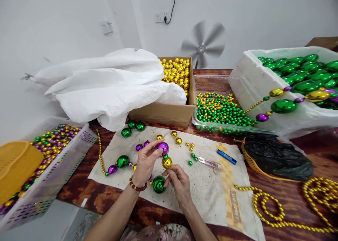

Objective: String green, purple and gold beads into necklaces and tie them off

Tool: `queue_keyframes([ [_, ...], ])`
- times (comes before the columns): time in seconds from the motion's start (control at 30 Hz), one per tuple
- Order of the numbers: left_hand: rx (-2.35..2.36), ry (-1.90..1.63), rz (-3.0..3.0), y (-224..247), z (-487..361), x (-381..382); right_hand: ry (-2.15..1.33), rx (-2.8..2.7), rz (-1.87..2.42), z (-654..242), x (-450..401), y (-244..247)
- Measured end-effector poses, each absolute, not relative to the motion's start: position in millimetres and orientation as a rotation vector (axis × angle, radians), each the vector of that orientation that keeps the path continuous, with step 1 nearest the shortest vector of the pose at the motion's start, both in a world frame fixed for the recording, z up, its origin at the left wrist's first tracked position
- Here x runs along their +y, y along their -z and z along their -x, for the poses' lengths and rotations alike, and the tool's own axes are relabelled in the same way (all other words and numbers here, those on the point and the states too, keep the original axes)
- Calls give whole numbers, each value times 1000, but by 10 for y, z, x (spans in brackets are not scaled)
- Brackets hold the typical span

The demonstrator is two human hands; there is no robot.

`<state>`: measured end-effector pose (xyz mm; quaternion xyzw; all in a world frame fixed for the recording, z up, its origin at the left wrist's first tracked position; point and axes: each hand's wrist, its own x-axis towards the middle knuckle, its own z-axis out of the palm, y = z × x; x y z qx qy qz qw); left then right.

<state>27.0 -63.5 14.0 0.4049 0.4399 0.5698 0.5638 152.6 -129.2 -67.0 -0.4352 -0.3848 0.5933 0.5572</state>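
Note:
My left hand (145, 160), with a beaded bracelet at the wrist, pinches a large purple bead (163, 148). Below that bead come a small green bead (165, 156) and a gold bead (167, 162), close together in a line. At the gold bead's lower edge, the fingers of my right hand (180, 184) are closed; whether a cord runs there is too small to see. A large green bead (158, 184) lies between my hands on the white cloth (208, 198). To the left, a strand with a purple oval bead (112, 169) and a green bead (123, 161) runs toward my left hand.
Scissors (210, 162) and a blue cutter (226, 156) lie on the cloth among loose beads. A cardboard box (163, 113), a clear bin (227, 128) and a foam box (245, 79) line the back. A purple-toned basket (52, 177) stands left; gold bead chains (266, 202) lie right.

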Motion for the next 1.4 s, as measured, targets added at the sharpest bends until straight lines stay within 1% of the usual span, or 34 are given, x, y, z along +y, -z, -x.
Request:
queue_keyframes([
  [0.23,1081,-1295,-944,-71,-317,-629,-1486,-658,1105,-1553,-1212,643],
  [0.43,1078,-1269,-899,-35,-354,-589,-1626,-554,997,-1626,-1252,660],
  [0.63,1065,-1093,-1014,7,-343,-539,-1551,-543,1014,-1697,-1297,711],
  [0.7,1105,-1034,-1186,74,-367,-423,-1537,-543,1002,-1739,-1296,722],
  [0.83,1190,-901,-1880,282,-594,-54,-1534,-549,958,-1802,-1311,742],
  [0.9,1148,-722,-2222,378,-787,109,-1528,-556,949,-1807,-1330,756],
  [0.97,1080,-460,-2533,444,-982,213,-1521,-559,949,-1799,-1351,772],
  [1.0,1045,-346,-2648,466,-1067,243,-1519,-562,950,-1794,-1361,780],
  [1.07,999,-249,-2737,491,-1194,272,-1513,-567,950,-1788,-1375,793],
  [1.13,984,-260,-2731,501,-1260,281,-1506,-575,952,-1789,-1380,804],
  [1.3,1107,-446,-2616,456,-1151,307,-1472,-585,984,-1827,-1362,829],
  [1.33,1133,-537,-2512,423,-1077,302,-1462,-589,991,-1837,-1357,832],
  [1.4,1118,-785,-2054,325,-890,258,-1446,-600,1007,-1857,-1345,835],
])
